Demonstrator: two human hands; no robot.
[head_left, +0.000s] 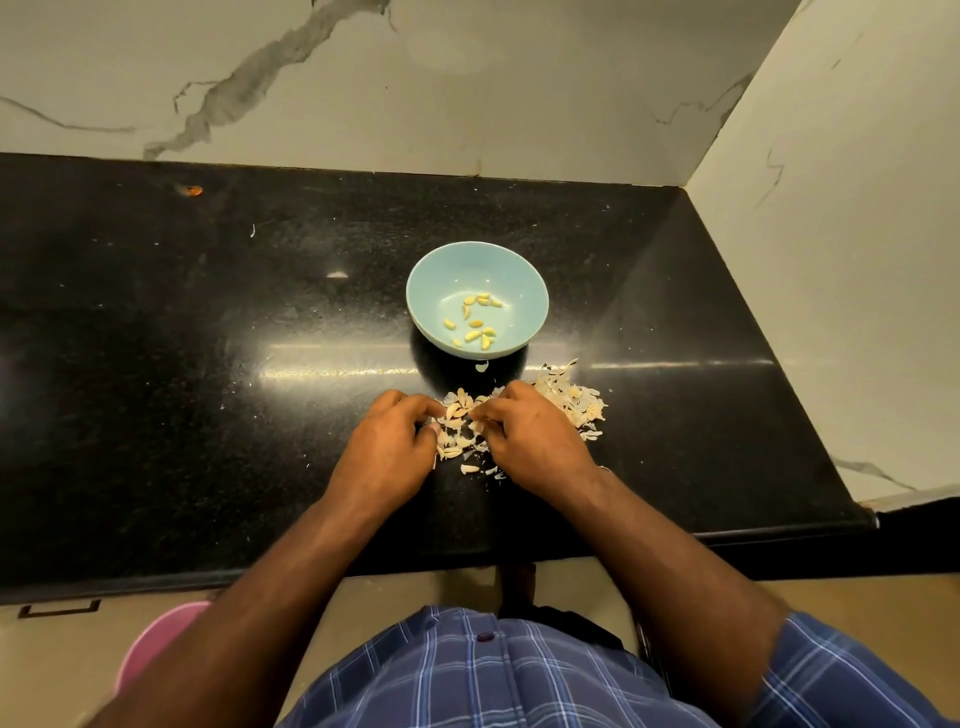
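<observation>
Peeling step: left hand (387, 447) and right hand (530, 441), fingers curled, both pinch one garlic clove (460, 411) low over the unpeeled pile (452, 441) on the bench (208, 338). Next, probably: strip the skin, then drop it into the blue bowl (431, 270) just beyond.

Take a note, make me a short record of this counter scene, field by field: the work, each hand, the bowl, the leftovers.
work: peeling garlic on the black counter
left hand: fingers curled into the heap of unpeeled cloves; exact hold hidden
right hand: fingers curled at the same heap, facing the left
bowl: light blue, beyond the hands, upright
in bowl: yellowish peeled cloves
skins: loose heap right of the right hand
below counter: pink round thing, lower left
</observation>
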